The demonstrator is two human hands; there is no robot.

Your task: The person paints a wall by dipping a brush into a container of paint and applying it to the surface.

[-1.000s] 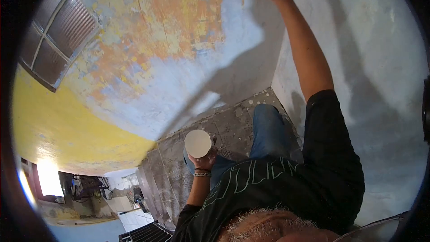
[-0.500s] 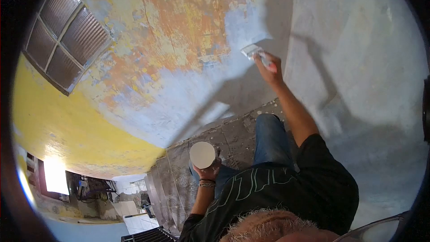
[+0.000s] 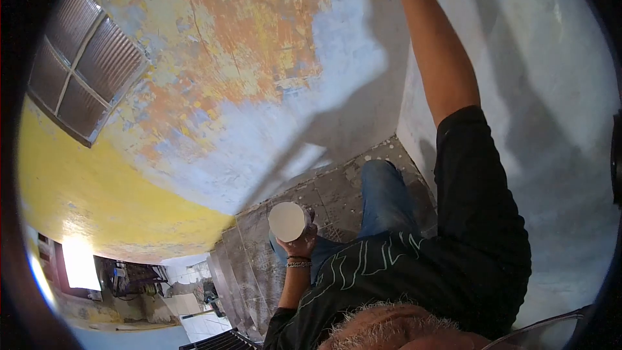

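Observation:
My left hand (image 3: 299, 245) is closed around a round tub of off-white paint (image 3: 287, 221), held low in front of me over the floor. Its fingers wrap the tub's near and right side, and the pale surface inside faces up. My right arm (image 3: 447, 58) stretches up along the corner, its wrist at the top edge of the view. The right hand lies beyond that edge, and the paintbrush it held a moment ago is out of sight. Below the arm, the wall (image 3: 350, 32) carries a pale bluish-white coat beside patchy orange and yellow.
A window with ribbed panes (image 3: 87, 58) is set in the wall at the left. The adjoining wall (image 3: 544, 91) rises close on my right. Grey floor tiles (image 3: 324, 198) with white spots lie below. A bright opening (image 3: 81, 264) and clutter stand at the lower left.
My right hand has gone up and out of the top of the view, taking the paintbrush from sight. The right arm is now stretched out. My left hand still holds the tub.

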